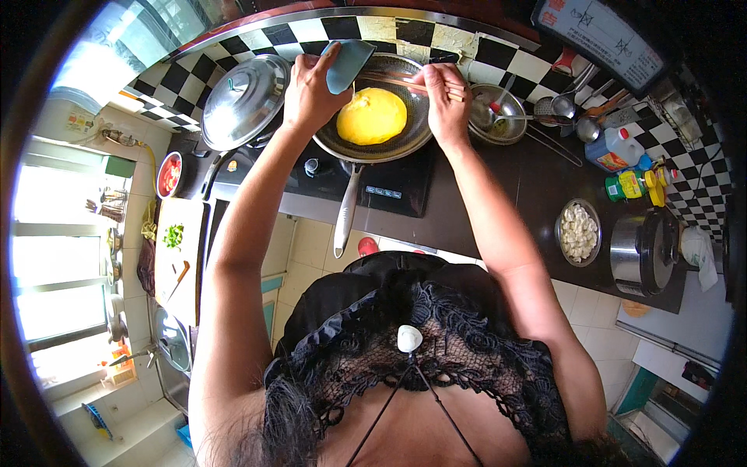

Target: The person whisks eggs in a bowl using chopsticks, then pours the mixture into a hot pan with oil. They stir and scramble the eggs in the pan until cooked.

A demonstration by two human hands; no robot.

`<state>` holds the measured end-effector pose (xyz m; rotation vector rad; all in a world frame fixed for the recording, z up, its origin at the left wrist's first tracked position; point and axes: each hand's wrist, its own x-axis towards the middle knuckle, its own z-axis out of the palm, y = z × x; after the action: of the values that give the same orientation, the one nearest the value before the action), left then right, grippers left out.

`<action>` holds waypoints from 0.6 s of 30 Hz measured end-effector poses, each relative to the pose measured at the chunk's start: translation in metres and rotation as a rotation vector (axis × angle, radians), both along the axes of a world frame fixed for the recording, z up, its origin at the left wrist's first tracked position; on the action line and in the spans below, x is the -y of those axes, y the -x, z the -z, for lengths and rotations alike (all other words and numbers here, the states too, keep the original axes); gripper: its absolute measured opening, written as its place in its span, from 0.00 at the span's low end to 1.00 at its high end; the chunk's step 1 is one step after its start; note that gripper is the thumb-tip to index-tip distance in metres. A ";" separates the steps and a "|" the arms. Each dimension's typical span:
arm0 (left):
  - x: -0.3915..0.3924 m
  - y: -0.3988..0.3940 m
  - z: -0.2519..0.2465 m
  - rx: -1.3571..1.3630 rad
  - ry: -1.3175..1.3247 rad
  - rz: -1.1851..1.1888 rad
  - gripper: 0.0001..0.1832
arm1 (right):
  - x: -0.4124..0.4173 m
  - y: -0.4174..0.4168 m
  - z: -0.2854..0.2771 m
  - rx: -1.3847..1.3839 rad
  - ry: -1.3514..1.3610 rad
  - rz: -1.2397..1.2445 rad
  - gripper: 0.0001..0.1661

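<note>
My left hand point(318, 90) grips a blue-green bowl point(349, 63), tipped over the frying pan point(411, 131). A thin yellow strand hangs from the bowl's lower edge. In the pan lies a round yellow layer of egg point(373, 117), with a small raised patch near its top edge. My right hand point(446, 102) holds wooden chopsticks point(391, 80), whose tips reach over the pan towards the bowl. The pan's metal handle point(347, 213) points towards me over the front of the black cooktop point(388, 191).
At left are a lidded pan point(245, 102), a bowl of cut red pieces point(170, 175), and a cutting board point(187, 268) with chopped greens point(173, 236) and a knife point(178, 280). At right stand stacked bowls point(498, 114), bottles point(614, 149), a bowl of white pieces point(579, 232) and a pot point(636, 254).
</note>
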<state>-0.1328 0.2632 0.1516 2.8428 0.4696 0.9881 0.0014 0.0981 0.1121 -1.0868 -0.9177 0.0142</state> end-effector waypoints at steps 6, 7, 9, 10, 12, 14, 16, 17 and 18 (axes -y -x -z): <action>0.004 -0.005 -0.002 -0.035 0.089 -0.004 0.41 | -0.009 0.000 0.013 0.150 0.132 0.162 0.18; 0.000 -0.002 0.000 -0.048 0.101 -0.025 0.41 | -0.004 -0.001 0.012 0.096 0.176 0.128 0.18; -0.008 0.000 0.008 -0.042 0.120 -0.030 0.41 | 0.002 0.002 0.000 0.020 0.131 0.099 0.18; -0.010 0.000 0.010 -0.042 0.136 -0.038 0.41 | -0.004 0.002 -0.002 0.083 0.063 0.129 0.17; -0.006 -0.003 0.006 -0.053 0.196 -0.039 0.42 | -0.017 0.004 -0.009 0.323 0.004 0.278 0.12; -0.006 -0.007 0.007 -0.053 0.214 -0.033 0.42 | -0.019 0.007 -0.005 0.473 0.086 0.309 0.11; -0.011 -0.008 0.011 -0.047 0.200 -0.036 0.42 | -0.016 0.010 -0.001 0.445 0.129 0.259 0.11; -0.015 -0.007 0.014 -0.044 0.176 -0.037 0.42 | -0.013 0.010 -0.001 0.329 0.189 0.202 0.12; -0.016 -0.005 0.015 -0.043 0.155 -0.042 0.42 | -0.009 0.008 -0.001 0.211 0.250 0.140 0.13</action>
<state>-0.1280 0.2794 0.1364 2.7312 0.5855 0.8577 -0.0070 0.1067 0.1127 -1.4030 -1.0453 -0.1056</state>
